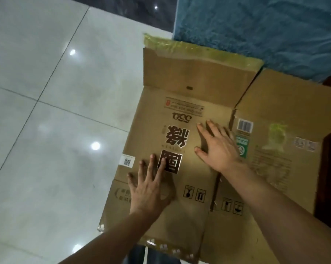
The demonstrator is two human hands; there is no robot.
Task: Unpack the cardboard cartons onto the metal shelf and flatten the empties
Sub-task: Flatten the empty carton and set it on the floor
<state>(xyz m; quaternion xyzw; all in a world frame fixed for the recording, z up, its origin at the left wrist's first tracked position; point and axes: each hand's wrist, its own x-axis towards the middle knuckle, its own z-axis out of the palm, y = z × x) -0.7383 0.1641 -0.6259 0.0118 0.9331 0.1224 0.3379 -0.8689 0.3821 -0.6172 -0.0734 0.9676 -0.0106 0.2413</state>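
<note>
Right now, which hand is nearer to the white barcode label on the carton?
Right. The right hand lies flat just left of the barcode label; the left hand presses the carton much farther left.

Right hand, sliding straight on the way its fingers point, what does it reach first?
The right hand lies flat on the flattened carton, fingers aimed up-left. Its path looks free across the panel until the taped far flap; whether that flap rises is unclear.
</note>
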